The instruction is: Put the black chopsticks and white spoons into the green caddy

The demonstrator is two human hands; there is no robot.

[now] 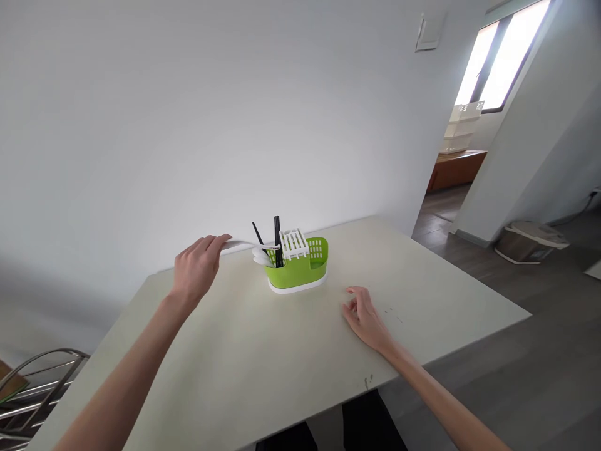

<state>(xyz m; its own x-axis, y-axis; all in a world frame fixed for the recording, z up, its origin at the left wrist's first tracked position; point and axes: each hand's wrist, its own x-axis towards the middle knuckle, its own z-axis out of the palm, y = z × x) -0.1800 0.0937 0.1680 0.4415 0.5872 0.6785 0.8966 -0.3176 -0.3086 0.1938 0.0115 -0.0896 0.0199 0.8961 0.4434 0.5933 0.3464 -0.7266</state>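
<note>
A green cutlery caddy [295, 274] with a white base stands on the pale table, close to the wall. Black chopsticks [277, 241] rise from its left part, beside a thin black handle [257, 232] and white spoons [261, 256]. A white slotted rack [294, 244] sits across its top. My left hand [197, 265] is closed on one end of a white utensil [251, 243] that looks like a spoon, seen edge-on; its far end reaches over the caddy's left side. Nothing is in my right hand [365, 316], which rests on the table with loosely bent fingers apart.
The table [225, 363] meets a plain wall behind the caddy. A metal-framed chair [42, 391] stands at the lower left. A lidded bin [528, 241] is on the floor at right, beyond the table's edge.
</note>
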